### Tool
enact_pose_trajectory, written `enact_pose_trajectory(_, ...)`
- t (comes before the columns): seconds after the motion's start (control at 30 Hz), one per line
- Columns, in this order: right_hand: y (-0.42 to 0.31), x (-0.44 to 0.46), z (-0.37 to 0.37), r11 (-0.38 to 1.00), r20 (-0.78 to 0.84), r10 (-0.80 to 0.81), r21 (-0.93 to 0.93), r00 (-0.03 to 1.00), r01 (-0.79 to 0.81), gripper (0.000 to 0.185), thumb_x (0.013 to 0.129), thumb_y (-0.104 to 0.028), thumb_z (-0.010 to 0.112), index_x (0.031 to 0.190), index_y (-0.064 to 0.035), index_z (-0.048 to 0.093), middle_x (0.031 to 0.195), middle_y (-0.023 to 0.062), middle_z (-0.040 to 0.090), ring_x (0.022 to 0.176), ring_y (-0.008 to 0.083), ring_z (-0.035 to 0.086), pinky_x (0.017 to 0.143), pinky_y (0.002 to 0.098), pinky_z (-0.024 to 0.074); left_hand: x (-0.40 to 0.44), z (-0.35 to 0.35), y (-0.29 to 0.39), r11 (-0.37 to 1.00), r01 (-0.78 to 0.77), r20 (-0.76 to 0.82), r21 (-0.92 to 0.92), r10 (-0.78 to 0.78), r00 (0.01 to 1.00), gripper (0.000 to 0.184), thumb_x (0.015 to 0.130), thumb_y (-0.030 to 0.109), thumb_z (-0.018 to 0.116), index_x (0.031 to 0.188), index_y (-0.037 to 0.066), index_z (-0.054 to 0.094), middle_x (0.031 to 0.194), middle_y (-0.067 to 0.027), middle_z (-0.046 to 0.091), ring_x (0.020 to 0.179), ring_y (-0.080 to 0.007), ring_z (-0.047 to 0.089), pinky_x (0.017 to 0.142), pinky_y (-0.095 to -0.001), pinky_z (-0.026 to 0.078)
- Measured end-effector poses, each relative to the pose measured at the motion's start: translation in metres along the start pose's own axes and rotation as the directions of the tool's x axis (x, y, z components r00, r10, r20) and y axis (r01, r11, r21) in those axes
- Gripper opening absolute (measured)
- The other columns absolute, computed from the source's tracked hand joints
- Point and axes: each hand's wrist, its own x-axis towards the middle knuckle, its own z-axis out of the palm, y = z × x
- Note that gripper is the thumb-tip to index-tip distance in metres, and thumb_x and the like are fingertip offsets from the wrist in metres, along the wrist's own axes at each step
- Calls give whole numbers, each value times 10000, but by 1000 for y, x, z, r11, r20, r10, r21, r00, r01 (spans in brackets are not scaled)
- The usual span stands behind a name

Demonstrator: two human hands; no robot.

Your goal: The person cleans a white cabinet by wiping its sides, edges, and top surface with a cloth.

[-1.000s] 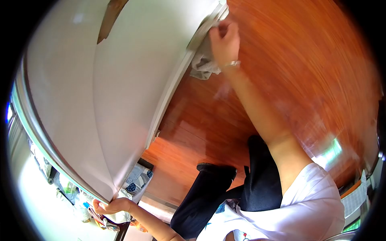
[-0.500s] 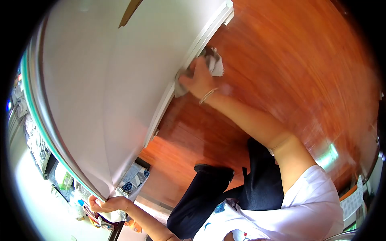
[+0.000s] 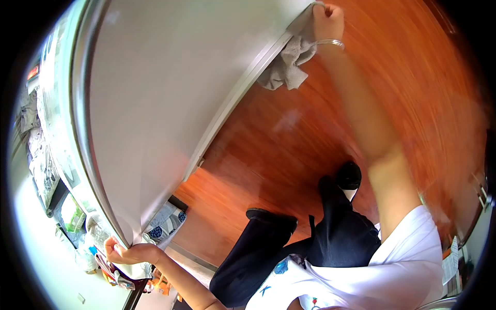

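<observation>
A grey cloth (image 3: 289, 64) hangs from my right hand (image 3: 328, 23), whose fingers are closed on it. Part of the cloth lies against the long edge strip (image 3: 232, 101) of a large white panel (image 3: 165, 93), at the top of the view. A bracelet is on my right wrist. My left hand (image 3: 132, 253) is at the panel's near lower corner, with its fingers curled round that corner. The loose part of the cloth dangles over the reddish wooden floor (image 3: 289, 134).
Below the panel's corner is a bin or bag with blue-patterned cloth (image 3: 168, 222). Clothes and small items (image 3: 111, 268) lie at the lower left. My legs (image 3: 258, 253) and a dark shoe (image 3: 349, 175) are below. Papers (image 3: 451, 266) stand at the lower right.
My right hand has moved up along the panel's edge with the cloth. The panel appears shifted right in view, and its brown mark is out of sight. My left hand stays at the corner.
</observation>
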Motion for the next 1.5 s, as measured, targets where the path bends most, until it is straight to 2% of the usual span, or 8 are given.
enact_pose_trajectory(0.3,-51,-100,-45,846,526,517,-196,675,-496,254,829,-253,587,959,-35,585,918,161,647,829,279,632,735,360,498,1,-1,-8,983,-118,31,142,114,993,264,845,241,504,871,-15,566,931,-110,500,915,-252,479,880,-386,368)
enact_pose_trajectory(0.33,-25,-79,-57,963,439,213,-247,873,-111,246,870,-225,538,1034,-47,581,950,121,647,851,227,624,732,343,504,1,-1,-8,994,-73,13,81,72,997,272,853,240,485,882,-18,564,940,-112,505,917,-253,482,878,-387,372)
enact_pose_trajectory(0.43,-74,-29,-69,798,361,244,452,900,-398,285,923,-212,488,1166,-76,547,1075,84,621,939,163,597,744,318,494,0,0,-9,995,-17,4,93,17,1000,303,852,250,440,911,-23,558,953,-115,503,925,-251,488,868,-391,385)
enact_pose_trajectory(0.57,-30,55,-24,991,621,-128,49,773,125,278,841,-137,616,1088,-20,565,986,55,588,910,182,559,799,312,473,-2,5,2,993,64,-51,-98,-70,996,301,812,255,455,898,-13,562,943,-114,481,927,-244,484,860,-377,389)
enact_pose_trajectory(0.97,-28,105,16,987,781,151,-147,606,-57,362,871,-196,603,1169,-9,517,1073,90,596,958,194,562,824,320,471,1,-6,-54,959,-279,13,52,279,960,185,823,87,593,962,20,492,966,-109,529,905,-246,523,799,-386,425)
enact_pose_trajectory(1.37,-28,25,-41,880,582,357,53,731,-471,152,846,-166,592,934,-42,593,973,77,638,772,148,589,634,312,484,1,-4,9,996,70,51,50,-73,996,295,845,277,469,894,-7,533,929,-109,450,924,-249,457,895,-384,346)
enact_pose_trajectory(1.4,-50,25,-56,892,711,442,-409,547,-191,366,788,-240,683,1078,-78,531,934,46,588,807,155,551,631,327,456,0,-4,9,997,67,46,43,-68,997,295,845,277,469,894,-7,533,929,-109,450,924,-249,457,895,-384,346)
enact_pose_trajectory(1.5,-6,4,-69,951,767,96,-258,634,169,402,782,-236,697,1116,-74,543,947,51,589,810,127,549,596,289,458,1,-3,7,999,23,47,44,-25,999,300,865,281,468,898,-11,527,919,-108,447,936,-255,443,902,-389,335)
